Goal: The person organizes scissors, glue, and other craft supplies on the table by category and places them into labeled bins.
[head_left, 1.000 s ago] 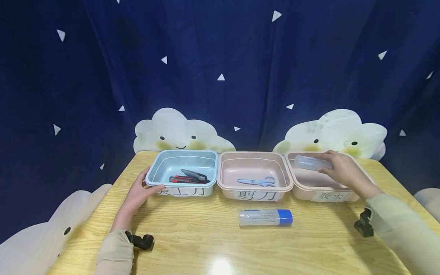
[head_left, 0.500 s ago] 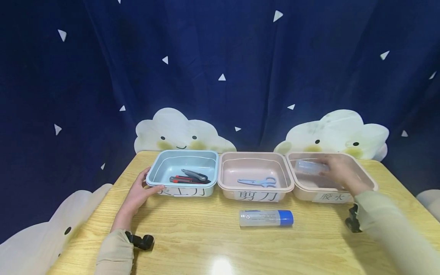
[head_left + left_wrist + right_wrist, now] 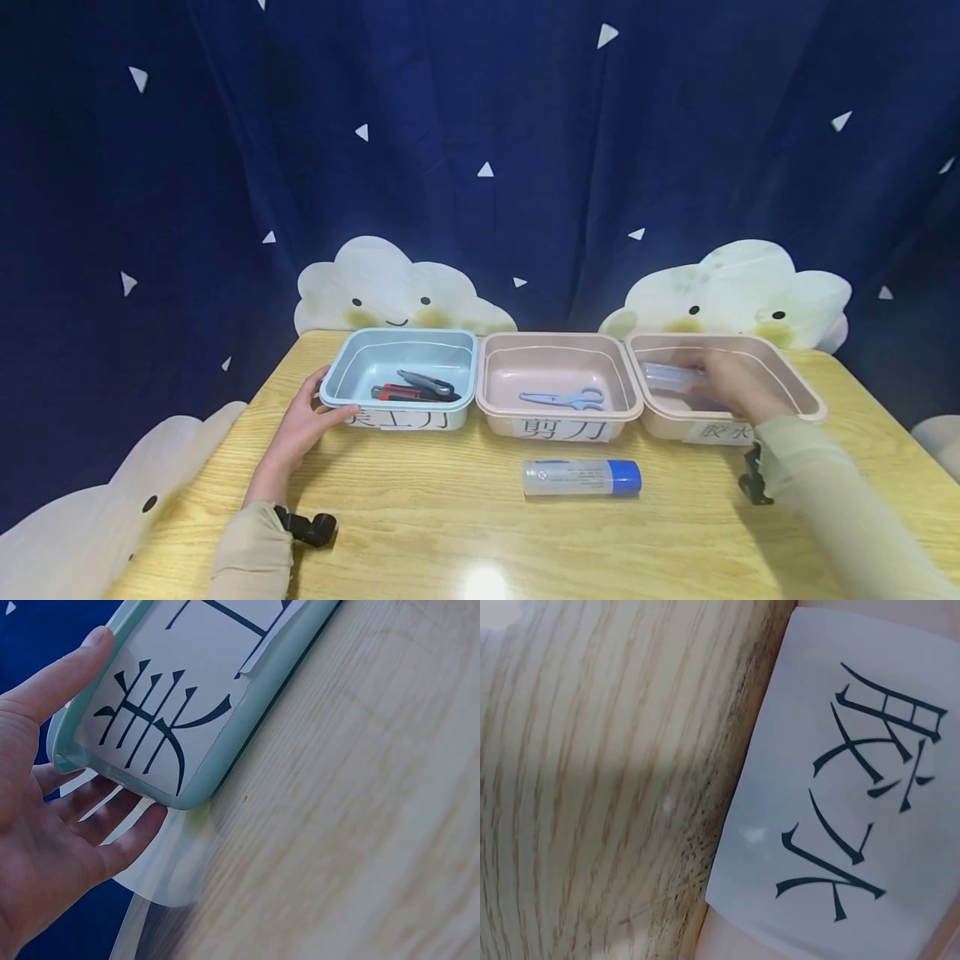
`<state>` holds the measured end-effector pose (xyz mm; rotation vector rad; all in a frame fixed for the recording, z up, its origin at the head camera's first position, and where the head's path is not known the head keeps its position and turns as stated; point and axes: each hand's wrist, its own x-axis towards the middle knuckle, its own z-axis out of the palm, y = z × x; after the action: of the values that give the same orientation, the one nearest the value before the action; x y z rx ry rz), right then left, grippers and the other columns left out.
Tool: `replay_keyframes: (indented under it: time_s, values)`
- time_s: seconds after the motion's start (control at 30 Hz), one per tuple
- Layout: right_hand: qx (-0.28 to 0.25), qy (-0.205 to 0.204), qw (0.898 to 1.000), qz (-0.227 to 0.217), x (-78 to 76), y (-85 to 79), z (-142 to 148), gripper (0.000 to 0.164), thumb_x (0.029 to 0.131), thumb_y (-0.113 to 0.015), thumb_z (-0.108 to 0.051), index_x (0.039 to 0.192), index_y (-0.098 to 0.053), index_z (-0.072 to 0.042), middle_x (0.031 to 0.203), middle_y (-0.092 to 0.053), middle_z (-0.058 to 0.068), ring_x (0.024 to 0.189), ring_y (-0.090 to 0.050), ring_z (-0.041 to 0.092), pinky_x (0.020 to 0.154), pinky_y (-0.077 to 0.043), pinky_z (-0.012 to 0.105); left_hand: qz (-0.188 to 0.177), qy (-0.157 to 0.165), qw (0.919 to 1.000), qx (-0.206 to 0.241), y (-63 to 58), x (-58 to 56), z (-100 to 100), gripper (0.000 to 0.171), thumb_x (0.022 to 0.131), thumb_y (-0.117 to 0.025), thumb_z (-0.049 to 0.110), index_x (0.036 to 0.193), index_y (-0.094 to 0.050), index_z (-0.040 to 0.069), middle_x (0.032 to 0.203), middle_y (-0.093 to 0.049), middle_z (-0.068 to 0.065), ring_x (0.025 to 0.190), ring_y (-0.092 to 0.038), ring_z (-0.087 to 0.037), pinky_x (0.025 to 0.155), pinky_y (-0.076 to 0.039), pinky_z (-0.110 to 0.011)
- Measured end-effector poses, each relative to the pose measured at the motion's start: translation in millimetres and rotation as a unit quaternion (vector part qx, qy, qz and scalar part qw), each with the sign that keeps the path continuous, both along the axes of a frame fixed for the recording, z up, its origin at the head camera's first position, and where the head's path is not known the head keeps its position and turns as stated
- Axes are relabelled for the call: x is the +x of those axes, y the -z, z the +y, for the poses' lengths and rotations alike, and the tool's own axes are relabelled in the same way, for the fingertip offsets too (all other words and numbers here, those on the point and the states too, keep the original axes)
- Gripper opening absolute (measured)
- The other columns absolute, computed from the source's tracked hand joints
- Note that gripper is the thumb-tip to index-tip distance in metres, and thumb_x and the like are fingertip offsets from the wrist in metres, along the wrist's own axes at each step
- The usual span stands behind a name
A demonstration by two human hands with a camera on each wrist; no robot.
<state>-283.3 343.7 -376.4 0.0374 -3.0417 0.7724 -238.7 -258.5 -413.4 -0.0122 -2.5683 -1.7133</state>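
At the left end of the table my left hand (image 3: 302,421) holds the corner of a light blue plastic bin (image 3: 341,367), thumb on its front rim. In the left wrist view the fingers (image 3: 124,832) lie along the bin's side (image 3: 214,780). Several utility knives (image 3: 417,390) lie inside. My right hand (image 3: 731,382), blurred, reaches down into the right pink bin (image 3: 806,392). It grips a clear glue bottle (image 3: 670,377) by its right end, low inside the bin. The right wrist view has only that bin's label (image 3: 840,780) and the table, no hand.
Between these two stands a middle pink bin (image 3: 491,367) with blue scissors (image 3: 562,398) in it. A second glue bottle with a blue cap (image 3: 581,477) lies on the wooden table (image 3: 420,533) in front. Behind the table hangs a dark blue curtain (image 3: 420,192).
My right hand has moved lower and slightly left into the right bin with the glue bottle. The left hand stays on the blue bin's corner.
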Motion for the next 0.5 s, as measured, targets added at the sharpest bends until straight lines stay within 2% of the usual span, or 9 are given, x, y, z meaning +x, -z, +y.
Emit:
replay_keyframes:
  time_s: [0.1, 0.17, 0.23, 0.5]
  values:
    - [0.066, -0.070, 0.994, 0.052, -5.9, 5.0, -2, 0.034, 0.077, -0.065, -0.004, 0.111, -0.063, -0.005, 0.107, -0.061, 0.018, 0.097, -0.055, 0.034, 0.082, -0.044, 0.047, 0.001, 0.000, 1.0000, 0.000, -0.1, -0.2, 0, 0.092, 0.077, -0.073, 0.024, 0.146, -0.013, 0.012, 0.144, -0.026, -0.016, 0.128, -0.029, -0.036, 0.103, -0.025, -0.052]
    - [0.086, -0.110, 0.987, 0.077, -9.5, 7.5, -2, 0.041, 0.070, -0.070, 0.001, 0.110, -0.063, -0.002, 0.107, -0.063, 0.021, 0.097, -0.057, 0.038, 0.083, -0.045, 0.050, 0.001, 0.001, 1.0000, 0.000, 0.0, -0.6, -1, 0.092, 0.077, -0.073, 0.024, 0.146, -0.013, 0.012, 0.144, -0.025, -0.016, 0.129, -0.029, -0.036, 0.103, -0.025, -0.052]
    - [0.088, -0.119, 0.986, 0.083, -11.9, 9.1, -1, 0.043, 0.067, -0.072, 0.003, 0.109, -0.063, 0.000, 0.106, -0.063, 0.022, 0.097, -0.058, 0.040, 0.084, -0.045, 0.051, 0.000, 0.000, 1.0000, 0.000, 0.0, -1.0, -1, 0.093, 0.076, -0.073, 0.025, 0.146, -0.013, 0.012, 0.145, -0.025, -0.016, 0.129, -0.029, -0.036, 0.103, -0.025, -0.052]
    - [0.061, -0.130, 0.987, 0.067, -15.4, 9.1, 3, 0.043, 0.065, -0.070, 0.005, 0.107, -0.062, 0.007, 0.106, -0.061, 0.027, 0.098, -0.055, 0.045, 0.086, -0.043, 0.053, -0.001, 0.000, 1.0000, 0.004, 0.5, -1.2, -1, 0.093, 0.076, -0.073, 0.025, 0.146, -0.013, 0.013, 0.145, -0.025, -0.016, 0.130, -0.027, -0.036, 0.105, -0.022, -0.055]
